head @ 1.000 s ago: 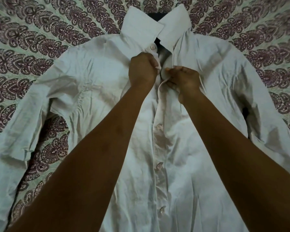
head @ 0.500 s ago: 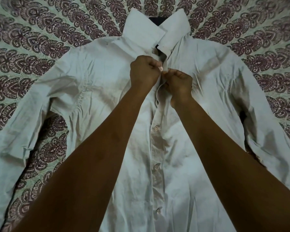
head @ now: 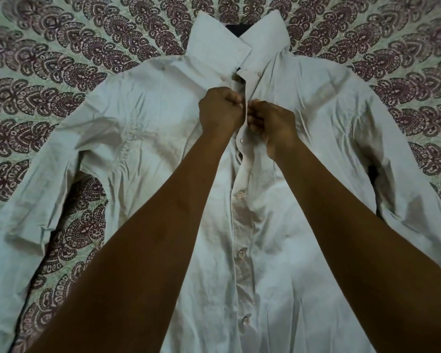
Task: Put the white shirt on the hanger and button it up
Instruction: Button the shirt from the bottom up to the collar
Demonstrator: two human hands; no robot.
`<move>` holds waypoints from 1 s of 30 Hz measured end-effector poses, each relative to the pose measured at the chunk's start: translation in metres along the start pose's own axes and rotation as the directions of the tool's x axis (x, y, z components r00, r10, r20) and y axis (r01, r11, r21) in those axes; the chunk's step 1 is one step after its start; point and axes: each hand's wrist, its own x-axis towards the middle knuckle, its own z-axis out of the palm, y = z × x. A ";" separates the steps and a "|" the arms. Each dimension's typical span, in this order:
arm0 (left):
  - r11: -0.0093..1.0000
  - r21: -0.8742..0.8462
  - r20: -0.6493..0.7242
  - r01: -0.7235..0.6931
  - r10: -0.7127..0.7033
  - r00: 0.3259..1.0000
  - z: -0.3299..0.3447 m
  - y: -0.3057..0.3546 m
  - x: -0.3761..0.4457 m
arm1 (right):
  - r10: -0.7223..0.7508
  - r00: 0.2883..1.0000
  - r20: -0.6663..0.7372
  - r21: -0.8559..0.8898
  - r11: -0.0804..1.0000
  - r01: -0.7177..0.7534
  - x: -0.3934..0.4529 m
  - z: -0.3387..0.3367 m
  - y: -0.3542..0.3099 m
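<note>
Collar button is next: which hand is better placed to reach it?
Left, narrowly. The left hand pinches the placket just below the open collar, on the side where the collar button showed earlier. The right hand sits lower, better for feeding the buttonhole edge across.

Dim, flat, greenish-cast lighting is seen; no glare. Soft shadows are cast under the forearms. Wide-angle bending is noted at edges; slight overall softness.

Patterned bedspread (head: 61,72) lies bare around white shirt (head: 143,128); both forearms cross its front.
</note>
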 end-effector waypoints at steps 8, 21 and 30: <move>0.974 -0.095 0.074 0.204 -0.197 0.978 0.001 0.004 0.001 | -0.320 0.940 -0.116 -0.157 0.941 0.301 0.000 0.014 0.021; 0.906 -0.367 -0.104 0.210 -0.265 0.959 0.018 -0.011 -0.001 | -0.562 0.823 -0.077 -0.521 0.727 0.447 -0.004 0.018 0.033; 0.940 -0.310 -0.120 0.141 -0.186 0.975 0.017 -0.016 -0.004 | -0.596 0.803 -0.008 -0.600 0.645 0.473 -0.001 0.013 0.027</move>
